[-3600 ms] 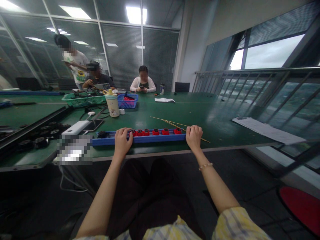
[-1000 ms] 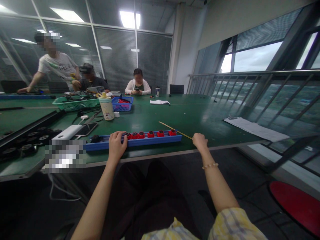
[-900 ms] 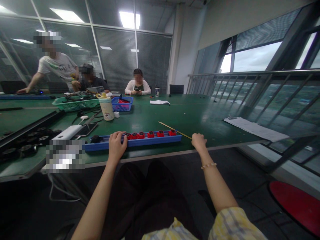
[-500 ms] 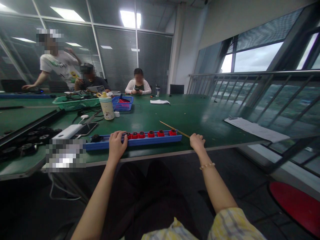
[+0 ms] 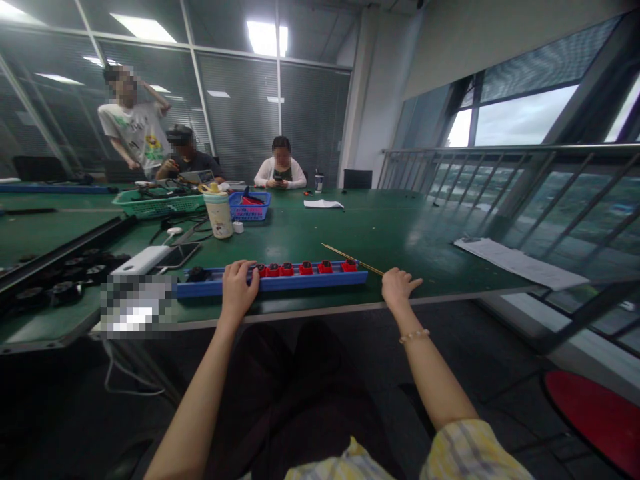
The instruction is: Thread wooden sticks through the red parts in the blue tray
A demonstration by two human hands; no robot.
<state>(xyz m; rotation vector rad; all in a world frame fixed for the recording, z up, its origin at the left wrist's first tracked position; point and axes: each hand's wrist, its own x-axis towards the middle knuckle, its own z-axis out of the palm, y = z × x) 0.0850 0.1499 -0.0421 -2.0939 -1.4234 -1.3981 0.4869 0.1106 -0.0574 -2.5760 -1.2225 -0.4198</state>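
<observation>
My left hand (image 5: pixel 239 287) is curled over the near edge of a long blue plastic tray (image 5: pixel 320 283), fingers bunched around it, right beside a row of small red blocks (image 5: pixel 306 268) sitting in the tray. My right hand (image 5: pixel 399 288) is open with the fingers spread, resting at the edge of the green counter (image 5: pixel 380 227), just beside the tip of a thin bamboo stick (image 5: pixel 350 258) lying across the tray's far end.

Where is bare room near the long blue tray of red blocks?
Bare green tabletop lies between the thin wooden stick and the white paper sheet, and between the blue tray and cream bottle. Crowded left: white power bank, phone, black wheels.
</observation>
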